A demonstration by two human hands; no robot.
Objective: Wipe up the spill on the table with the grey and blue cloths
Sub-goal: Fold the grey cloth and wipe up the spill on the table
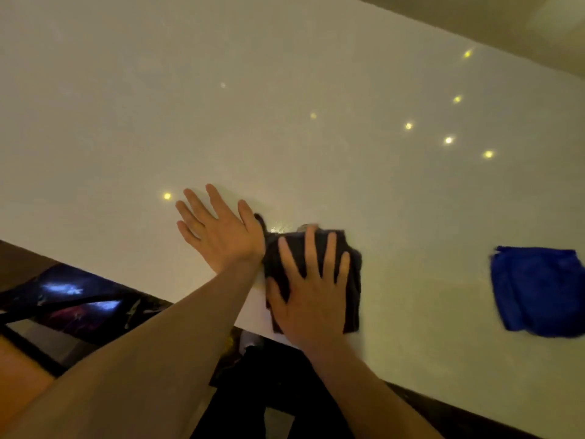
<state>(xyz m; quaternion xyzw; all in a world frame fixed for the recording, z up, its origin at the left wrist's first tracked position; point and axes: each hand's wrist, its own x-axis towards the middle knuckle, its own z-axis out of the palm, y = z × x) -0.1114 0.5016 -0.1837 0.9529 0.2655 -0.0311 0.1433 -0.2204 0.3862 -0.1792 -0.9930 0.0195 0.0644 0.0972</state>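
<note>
A dark grey cloth (pixel 351 274) lies bunched on the white table (pixel 285 90) near its front edge. My right hand (pixel 311 289) presses flat on top of the grey cloth, fingers spread. My left hand (pixel 218 231) rests flat on the bare table just left of the cloth, fingers apart, holding nothing. A small glistening wet patch (pixel 278 227) shows on the table just beyond the cloth, between the two hands. A blue cloth (pixel 541 289) lies crumpled on the table far to the right, touched by neither hand.
Reflected ceiling lights dot the glossy tabletop (pixel 408 125). The table's front edge (pixel 126 282) runs diagonally from left to lower right. Below it are a dark patterned surface (pixel 72 299) and dark floor. A wall strip (pixel 474 26) borders the far right.
</note>
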